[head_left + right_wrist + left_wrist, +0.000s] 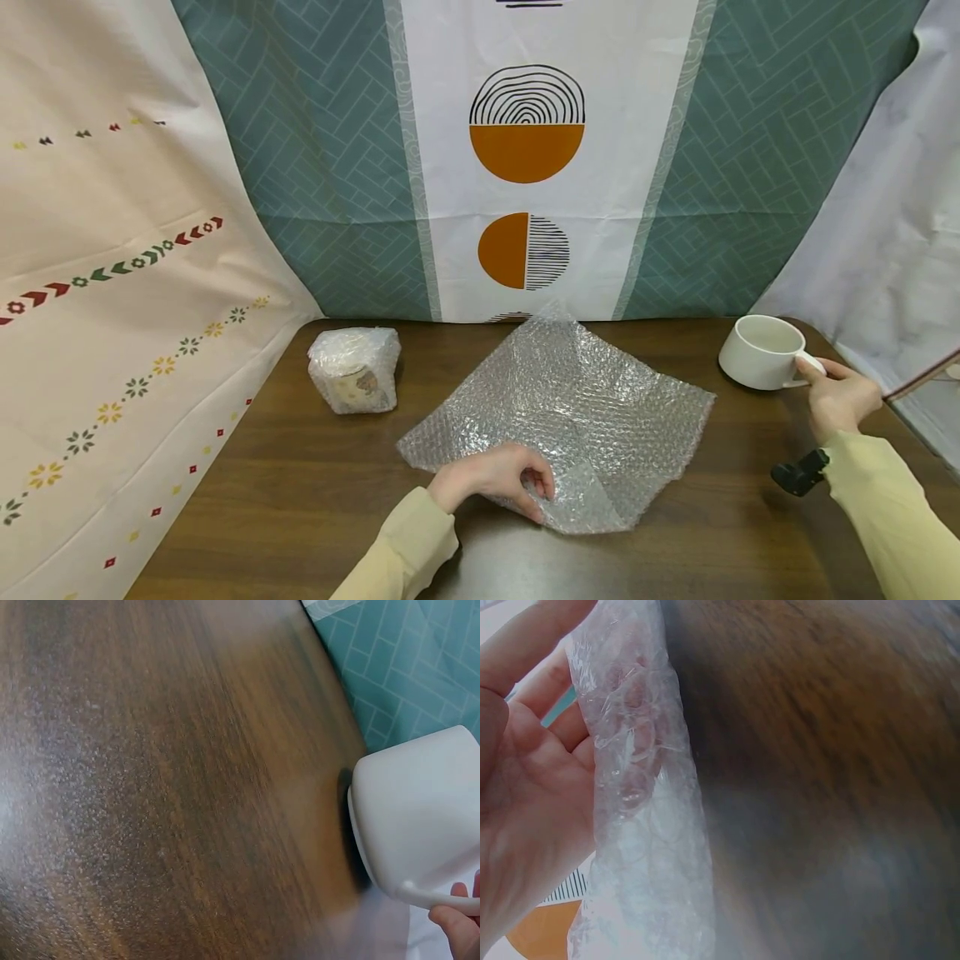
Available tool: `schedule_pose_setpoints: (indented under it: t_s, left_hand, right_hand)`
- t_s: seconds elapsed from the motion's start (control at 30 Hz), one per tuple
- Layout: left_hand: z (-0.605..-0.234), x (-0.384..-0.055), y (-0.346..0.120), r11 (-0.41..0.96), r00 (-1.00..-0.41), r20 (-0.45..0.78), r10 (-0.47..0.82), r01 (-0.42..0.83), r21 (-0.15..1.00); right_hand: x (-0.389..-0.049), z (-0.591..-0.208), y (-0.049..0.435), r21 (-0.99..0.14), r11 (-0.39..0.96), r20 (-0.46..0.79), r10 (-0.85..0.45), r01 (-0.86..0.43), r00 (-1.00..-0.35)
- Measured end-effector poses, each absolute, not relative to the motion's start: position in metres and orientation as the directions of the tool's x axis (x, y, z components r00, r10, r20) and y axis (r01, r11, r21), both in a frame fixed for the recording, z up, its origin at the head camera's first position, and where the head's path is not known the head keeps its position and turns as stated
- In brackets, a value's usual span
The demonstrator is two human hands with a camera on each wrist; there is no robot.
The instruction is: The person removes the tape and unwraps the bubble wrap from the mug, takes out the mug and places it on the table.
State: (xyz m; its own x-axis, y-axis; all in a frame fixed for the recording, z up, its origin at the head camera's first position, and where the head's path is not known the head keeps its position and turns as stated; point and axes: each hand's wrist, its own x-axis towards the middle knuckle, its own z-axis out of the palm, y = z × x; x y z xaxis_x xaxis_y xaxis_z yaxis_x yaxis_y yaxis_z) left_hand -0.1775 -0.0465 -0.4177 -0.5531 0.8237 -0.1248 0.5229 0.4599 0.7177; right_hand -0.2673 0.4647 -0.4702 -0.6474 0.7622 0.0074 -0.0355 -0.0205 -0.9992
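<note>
Head: the left hand pinches the near edge of the wrap while the right hand clasps the mug by its handle at the right of the table, seemingly a fetching step calling for a level carry. Left wrist: the wrap veils the fingertips. Right wrist: mug and hand are cut off.

I see a lane of bare tabletop between the bubble wrap and the right sleeve, tightest where the wrap lies near the white mug; a wrapped bundle obstructs the back left, a curtain the rear.
</note>
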Motion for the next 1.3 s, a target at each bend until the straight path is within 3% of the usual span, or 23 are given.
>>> schedule_pose_setpoints:
  t_s: [0.17,0.5,0.7,0.83,0.9,1.0,1.13,1.2,1.3]
  left_hand:
    - [-0.417,-0.177,-0.046,0.462,-0.554,-0.131,0.822,0.516,0.722]
    - [-0.416,-0.177,-0.046,0.469,-0.566,-0.135,0.813,0.501,0.727]
    - [-0.415,-0.177,-0.046,0.476,-0.569,-0.137,0.811,0.504,0.721]
    - [-0.415,-0.176,-0.046,0.469,-0.56,-0.131,0.818,0.517,0.716]
    - [-0.415,-0.176,-0.046,0.466,-0.557,-0.129,0.821,0.522,0.714]
    - [-0.416,-0.177,-0.045,0.462,-0.552,-0.125,0.825,0.529,0.711]
    - [-0.417,-0.178,-0.046,0.457,-0.545,-0.118,0.83,0.543,0.705]
    - [-0.418,-0.178,-0.046,0.454,-0.542,-0.115,0.833,0.55,0.701]
    - [-0.418,-0.178,-0.047,0.444,-0.534,-0.104,0.839,0.561,0.698]
  right_hand:
    - [-0.261,-0.463,0.46,-0.987,-0.143,-0.056,0.743,-0.076,-0.667]
    - [-0.252,-0.45,0.448,-0.981,-0.191,-0.122,0.716,-0.025,-0.687]
    - [-0.253,-0.459,0.453,-0.984,-0.155,-0.04,0.676,-0.089,-0.736]
    - [-0.236,-0.43,0.431,-0.996,0.062,-0.008,0.659,0.065,-0.752]
    - [-0.227,-0.414,0.417,-0.968,0.202,0.031,0.68,0.146,-0.732]
    - [-0.22,-0.397,0.399,-0.917,0.365,0.167,0.715,0.159,-0.679]
    - [-0.218,-0.382,0.378,-0.847,0.532,0.39,0.637,0.013,-0.665]
    - [-0.218,-0.376,0.365,-0.788,0.611,0.473,0.522,-0.076,-0.709]
    - [-0.217,-0.371,0.345,-0.689,0.679,0.541,0.248,-0.254,-0.804]
